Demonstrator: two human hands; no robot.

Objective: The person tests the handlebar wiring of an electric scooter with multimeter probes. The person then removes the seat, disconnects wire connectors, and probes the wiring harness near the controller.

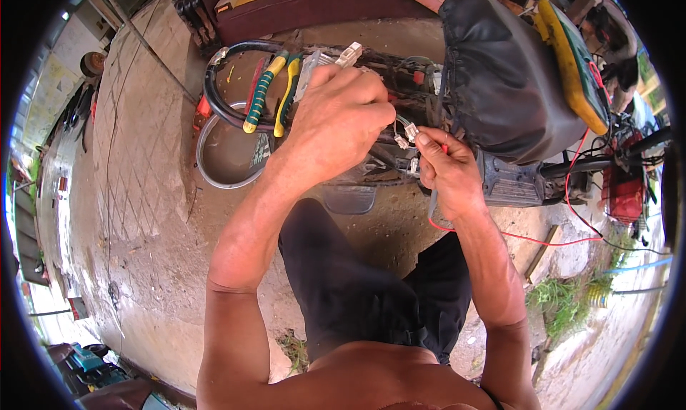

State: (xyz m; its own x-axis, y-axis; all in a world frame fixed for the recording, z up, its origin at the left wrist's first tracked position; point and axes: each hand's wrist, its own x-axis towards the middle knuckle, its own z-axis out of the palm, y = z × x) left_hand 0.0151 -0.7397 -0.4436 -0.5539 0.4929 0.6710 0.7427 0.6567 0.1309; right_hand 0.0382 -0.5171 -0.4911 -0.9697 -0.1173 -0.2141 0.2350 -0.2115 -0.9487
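Observation:
My left hand (339, 117) is closed above the vehicle's exposed frame, its fingers curled; whatever they pinch is hidden. Just beyond its knuckles a white plug connector (350, 54) sticks up. To its right, my right hand (454, 168) pinches a small white wire connector (411, 131) between thumb and fingers. A red test lead (514, 235) runs up to this right hand, and part of a probe shows against the palm. Another pale connector (401, 142) hangs close by on thin wires. Pliers (264, 92) with green and yellow handles lie left of my left hand.
A yellow-edged multimeter (572, 67) leans on the black padded seat cover (493, 81) at right. A black looped bar (214, 88) and a clear hose ring (204, 163) are at left. A footboard (507, 181) lies beside my right hand. Grass (561, 306) grows lower right.

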